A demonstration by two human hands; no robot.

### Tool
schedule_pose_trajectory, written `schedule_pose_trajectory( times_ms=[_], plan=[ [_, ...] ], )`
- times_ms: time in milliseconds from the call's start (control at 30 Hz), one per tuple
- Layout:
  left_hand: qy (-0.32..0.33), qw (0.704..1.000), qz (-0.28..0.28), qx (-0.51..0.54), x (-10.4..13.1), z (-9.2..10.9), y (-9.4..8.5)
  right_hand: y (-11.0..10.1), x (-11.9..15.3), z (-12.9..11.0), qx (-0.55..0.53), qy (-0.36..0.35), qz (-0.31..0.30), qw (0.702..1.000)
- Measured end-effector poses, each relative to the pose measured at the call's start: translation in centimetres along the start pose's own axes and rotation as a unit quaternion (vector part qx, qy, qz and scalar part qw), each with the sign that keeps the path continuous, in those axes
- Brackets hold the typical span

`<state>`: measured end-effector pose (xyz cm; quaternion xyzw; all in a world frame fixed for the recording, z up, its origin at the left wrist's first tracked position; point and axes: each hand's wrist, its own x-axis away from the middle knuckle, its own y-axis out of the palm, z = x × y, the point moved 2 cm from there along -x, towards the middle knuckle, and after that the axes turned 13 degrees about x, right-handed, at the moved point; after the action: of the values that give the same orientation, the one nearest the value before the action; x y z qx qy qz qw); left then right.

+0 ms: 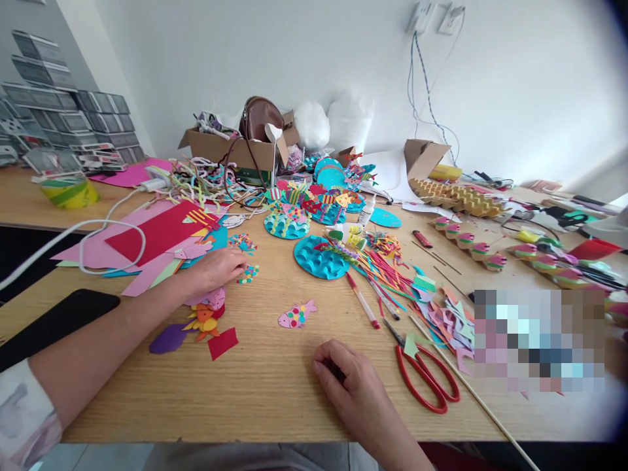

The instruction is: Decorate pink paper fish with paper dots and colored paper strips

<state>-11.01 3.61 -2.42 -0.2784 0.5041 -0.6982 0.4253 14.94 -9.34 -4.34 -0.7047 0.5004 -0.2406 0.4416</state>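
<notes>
My left hand (222,267) reaches over the table beside small piles of coloured paper dots (248,273), its fingers pressed together near them; what they hold, if anything, is too small to make out. On the bare wood lies a pink paper fish (297,315) with coloured dots on its body. My right hand (341,379) rests curled on the table just below and right of that fish, its fingers bent inward and their inner side hidden. Close to my left wrist are orange paper shapes (205,320), a purple piece (167,337) and a red rectangle (222,343).
Red-handled scissors (428,378) and a long stick (466,383) lie right of my right hand. Beyond are a red pen (363,302), paper scraps (449,314), blue wavy discs (320,258) and glue bottles (349,232). Paper sheets (147,239) and a black phone (59,324) occupy the left.
</notes>
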Motion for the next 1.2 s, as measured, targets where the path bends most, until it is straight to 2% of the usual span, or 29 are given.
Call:
schedule_pose_trajectory(
  times_ms=[167,300,333,433,500,567,700,833,1200],
  plan=[
    [-0.054,0.994,0.037,0.088,0.5,0.3,-0.9,0.0,0.0,0.2,-0.012,0.01,-0.01,1.0],
    [-0.079,0.98,0.043,0.177,1.2,2.1,-1.4,-0.7,-0.8,0.2,-0.048,0.027,-0.033,0.998],
    [-0.084,0.971,0.04,0.221,1.3,2.7,-1.3,-1.0,-1.2,0.0,-0.058,0.027,-0.033,0.997],
    [-0.107,0.909,0.035,0.402,1.5,4.8,-1.0,-2.4,-2.9,-1.1,-0.081,0.015,-0.014,0.996],
    [-0.107,0.882,0.03,0.458,1.5,6.2,-0.8,-3.2,-4.3,-2.0,-0.093,0.015,-0.004,0.996],
    [-0.105,0.873,0.026,0.476,1.5,7.3,-0.5,-3.7,-5.6,-2.7,-0.089,0.022,0.005,0.996],
    [-0.092,0.877,0.01,0.471,1.1,8.4,0.3,-3.7,-7.5,-3.2,-0.049,0.011,0.022,0.998],
    [-0.096,0.892,-0.01,0.442,0.7,8.5,1.2,-2.9,-8.4,-2.9,-0.009,-0.011,0.032,0.999],
    [-0.085,0.918,-0.021,0.387,0.1,8.7,1.3,-2.6,-8.6,-2.9,0.067,-0.017,0.009,0.998]
  ],
)
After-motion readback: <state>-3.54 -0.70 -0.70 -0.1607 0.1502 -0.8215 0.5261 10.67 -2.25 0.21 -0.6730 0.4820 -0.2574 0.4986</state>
